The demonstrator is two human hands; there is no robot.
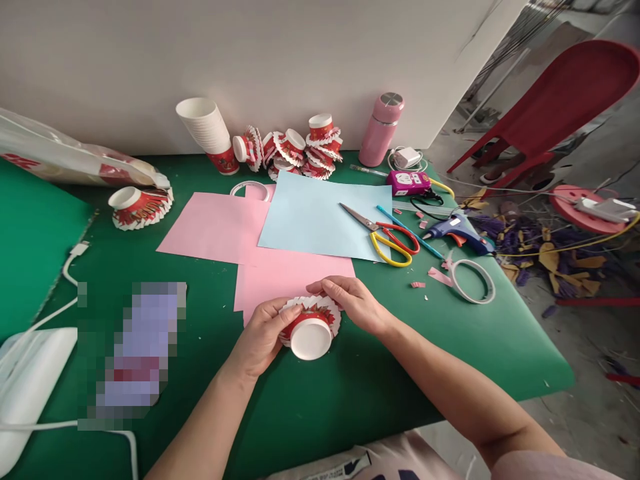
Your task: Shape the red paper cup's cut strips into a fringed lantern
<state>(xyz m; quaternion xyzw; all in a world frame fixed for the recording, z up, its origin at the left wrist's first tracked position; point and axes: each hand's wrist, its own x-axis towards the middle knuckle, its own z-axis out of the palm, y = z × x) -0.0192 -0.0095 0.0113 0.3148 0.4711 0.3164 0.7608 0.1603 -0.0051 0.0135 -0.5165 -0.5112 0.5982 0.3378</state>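
A red and white paper cup (311,339), its wall cut into strips that fan outward in a pleated ring, is held low over the green table with its white base toward me. My left hand (261,333) grips the left side, thumb on the red strips and fingers behind. At the upper right rim, my right hand (353,300) has thumb and index finger pinched together on the edge of the fanned strips. Pink paper sheets (285,267) lie just beyond the cup, partly under a light blue sheet (320,213).
Scissors (387,233), a glue gun (460,230) and a tape roll (473,281) lie at the right. Stacked cups (205,130), several fanned cups (305,147) and a pink bottle (383,130) stand along the wall. Another fanned cup (140,207) sits left, near a white cable (75,257).
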